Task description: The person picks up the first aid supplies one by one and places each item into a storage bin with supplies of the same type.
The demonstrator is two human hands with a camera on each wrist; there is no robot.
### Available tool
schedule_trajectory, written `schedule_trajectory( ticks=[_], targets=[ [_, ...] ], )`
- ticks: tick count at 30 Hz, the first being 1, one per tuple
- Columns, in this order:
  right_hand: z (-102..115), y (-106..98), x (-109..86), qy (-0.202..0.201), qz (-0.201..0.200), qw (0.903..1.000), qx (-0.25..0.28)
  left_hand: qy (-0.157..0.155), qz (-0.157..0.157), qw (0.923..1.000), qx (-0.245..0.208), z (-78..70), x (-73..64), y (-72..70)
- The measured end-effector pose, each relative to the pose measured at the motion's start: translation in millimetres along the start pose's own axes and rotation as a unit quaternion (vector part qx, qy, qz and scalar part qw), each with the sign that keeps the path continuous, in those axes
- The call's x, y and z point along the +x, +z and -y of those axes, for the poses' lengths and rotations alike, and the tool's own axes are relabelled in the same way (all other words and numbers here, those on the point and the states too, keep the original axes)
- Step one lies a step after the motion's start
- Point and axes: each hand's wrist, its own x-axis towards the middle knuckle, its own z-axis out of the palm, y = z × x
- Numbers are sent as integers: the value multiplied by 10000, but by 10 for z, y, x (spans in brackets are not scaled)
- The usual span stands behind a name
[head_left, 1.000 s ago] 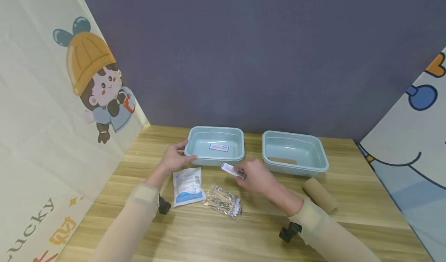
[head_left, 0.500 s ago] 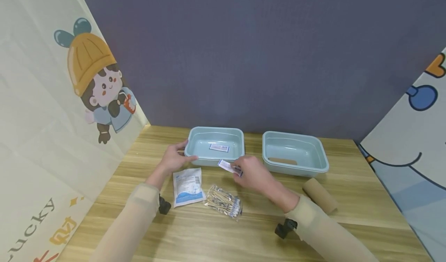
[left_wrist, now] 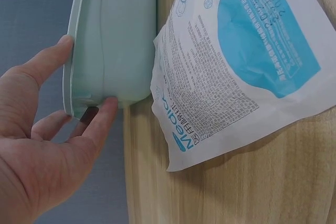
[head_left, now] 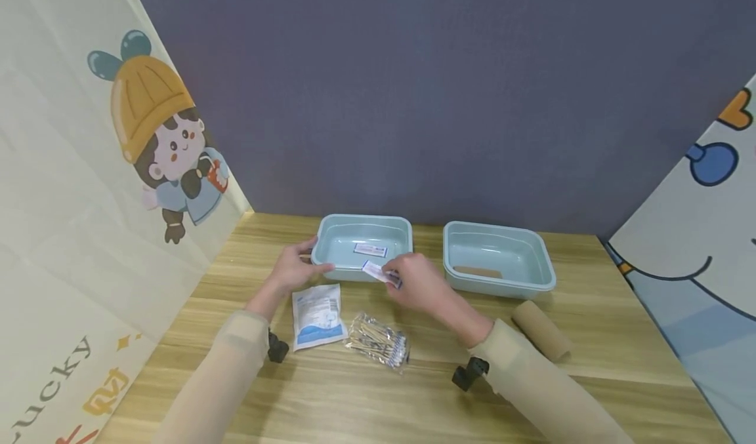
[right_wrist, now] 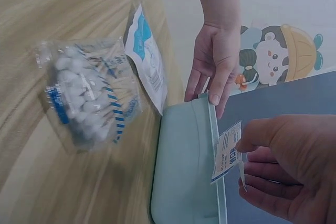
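Plaster strip (head_left: pixel 378 273), small and white with blue print, sits pinched between the thumb and fingertips of my right hand (head_left: pixel 418 285), held over the near rim of the left tray (head_left: pixel 331 268). Its long axis runs from my fingers up and to the left in the head view, free end toward the tray's hollow. The right wrist view (right_wrist: pixel 227 153) shows what the head view hides: the strip hangs from my thumb right at the tray's edge, its printed face toward the lens. Nearest me, just short of my fingers, lie one bag of cotton swabs (head_left: pixel 378 341) and one white-and-blue pouch (head_left: pixel 319 315). My left hand (head_left: pixel 293 268) holds the tray's left corner; the left wrist view (left_wrist: pixel 47 145) shows the thumb on the rim and a finger curled against the outer wall, the pouch's corner touching the tray. Beyond my fingers, a second strip (head_left: pixel 370 250) lies flat in that tray. I count two trays; the right tray (head_left: pixel 543 280) holds one brown piece (head_left: pixel 477 271). One cardboard tube (head_left: pixel 540 330) lies on the wooden table (head_left: pixel 620 365) beside it.
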Motion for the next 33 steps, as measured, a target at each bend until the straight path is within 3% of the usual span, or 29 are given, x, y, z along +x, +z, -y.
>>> schedule_trajectory(
  ticks=[8, 16, 33],
  targets=[
    [9, -3, 158, 127, 123, 9998, -22, 24, 27, 10000, 4, -19, -3, -8],
    [-31, -41, 284, -38, 62, 10000, -49, -3, 20, 10000, -9, -18, 14, 32],
    [-67, -303, 535, 19, -165, 9998, -109, -64, 20, 9998, -207, -54, -16, -14]
  ],
)
